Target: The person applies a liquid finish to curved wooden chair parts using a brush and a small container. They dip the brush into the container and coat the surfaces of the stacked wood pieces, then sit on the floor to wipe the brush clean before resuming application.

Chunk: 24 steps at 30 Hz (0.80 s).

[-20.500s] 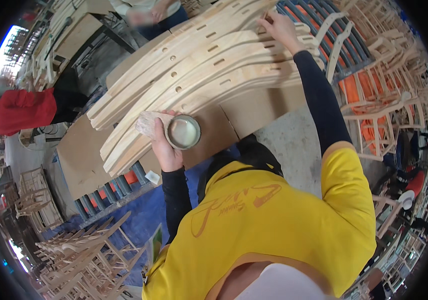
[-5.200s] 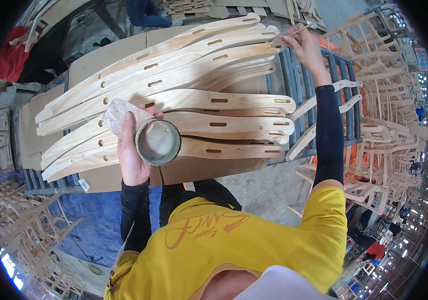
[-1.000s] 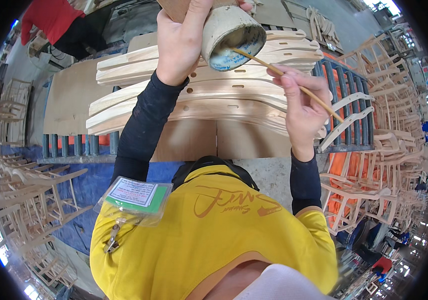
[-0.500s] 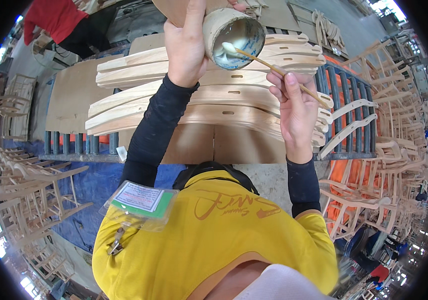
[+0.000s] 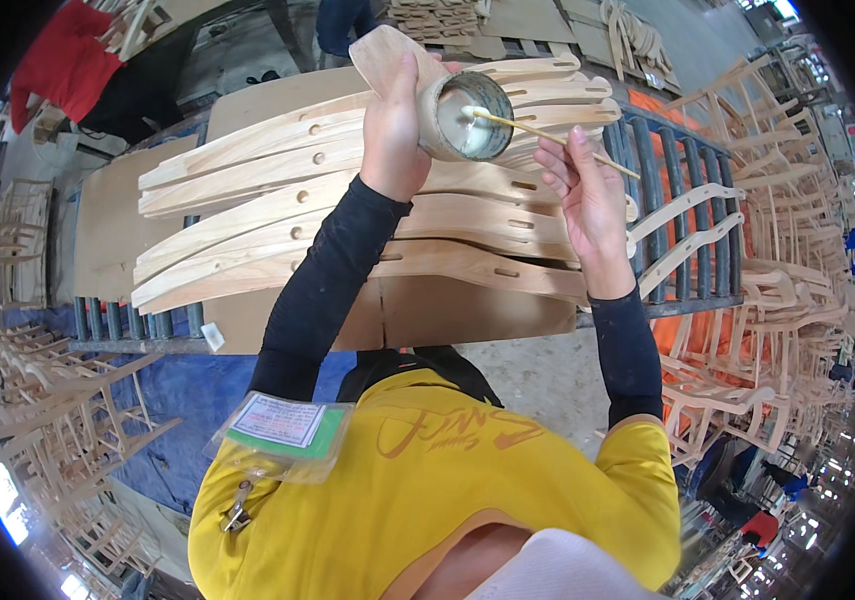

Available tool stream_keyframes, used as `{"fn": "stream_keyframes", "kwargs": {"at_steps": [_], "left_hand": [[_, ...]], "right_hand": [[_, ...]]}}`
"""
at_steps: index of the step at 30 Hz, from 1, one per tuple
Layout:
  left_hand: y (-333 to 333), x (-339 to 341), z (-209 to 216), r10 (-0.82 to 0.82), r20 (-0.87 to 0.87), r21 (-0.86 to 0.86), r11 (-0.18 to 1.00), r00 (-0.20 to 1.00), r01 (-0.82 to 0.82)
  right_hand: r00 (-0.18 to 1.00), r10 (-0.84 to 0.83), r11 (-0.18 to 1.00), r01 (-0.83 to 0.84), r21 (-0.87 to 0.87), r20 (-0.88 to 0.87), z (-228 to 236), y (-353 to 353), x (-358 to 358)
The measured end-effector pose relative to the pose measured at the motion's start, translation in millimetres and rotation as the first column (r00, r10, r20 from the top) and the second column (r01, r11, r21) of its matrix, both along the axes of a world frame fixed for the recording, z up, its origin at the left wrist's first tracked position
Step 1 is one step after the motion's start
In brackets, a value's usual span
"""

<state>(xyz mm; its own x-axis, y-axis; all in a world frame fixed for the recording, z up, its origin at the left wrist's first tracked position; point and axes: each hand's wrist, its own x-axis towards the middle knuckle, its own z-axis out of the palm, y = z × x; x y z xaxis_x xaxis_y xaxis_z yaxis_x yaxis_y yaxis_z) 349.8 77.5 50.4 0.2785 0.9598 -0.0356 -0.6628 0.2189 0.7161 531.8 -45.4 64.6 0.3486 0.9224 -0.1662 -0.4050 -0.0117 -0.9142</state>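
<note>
My left hand (image 5: 395, 140) is closed round a small round tub (image 5: 493, 95), tipped so that its mouth faces me. White glue-like paste coats the inside of the tub. A flat, pale wooden piece (image 5: 393, 58) sticks up beyond the same hand; how it is gripped there is hidden. Between thumb and fingers, my right hand (image 5: 588, 195) pinches a thin wooden stick (image 5: 548, 135). A white blob of paste sits on the stick's tip, inside the tub's mouth. Below both hands lie several long, curved wooden slats (image 5: 458, 218) with slots and round holes.
The slats rest on brown cardboard (image 5: 478, 305) over a dark metal rack (image 5: 703, 265). Two curved wooden parts (image 5: 683, 255) lie on its right side. Stacked chair frames (image 5: 788, 210) crowd the right; more frames (image 5: 43, 400) stand left. A person in red (image 5: 66, 65) is at the upper left.
The view has shifted, and the slats appear lower and further left. More of the wooden piece at my left hand shows. The stick's tip stays in the tub, its shaft now less steep.
</note>
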Motion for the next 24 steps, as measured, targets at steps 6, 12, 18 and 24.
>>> {"fn": "stream_keyframes", "kwargs": {"at_steps": [6, 12, 18, 24], "left_hand": [[9.9, 54.4, -25.2, -0.048, 0.001, -0.143, 0.989, 0.999, 0.047], [1.8, 70.6, -37.1, -0.076, -0.013, -0.257, 0.964, 0.997, 0.070], [-25.9, 47.0, -30.6, -0.188, -0.021, -0.279, 0.944, 0.982, 0.174], [-62.3, 11.2, -18.8, -0.180, -0.016, -0.378, 0.912, 0.984, 0.161]], "right_hand": [[1.000, 0.000, 0.998, 0.002, 0.057, -0.019, -7.5, 15.7, 49.9], [0.932, -0.187, 0.978, 0.145, 0.153, 0.311, -4.6, 54.5, 137.9], [0.380, -0.339, 0.940, 0.172, 0.295, 0.860, -29.3, 114.9, 244.0], [0.038, -0.179, 0.969, 0.181, 0.170, 0.983, -54.5, 138.7, 262.9]]}}
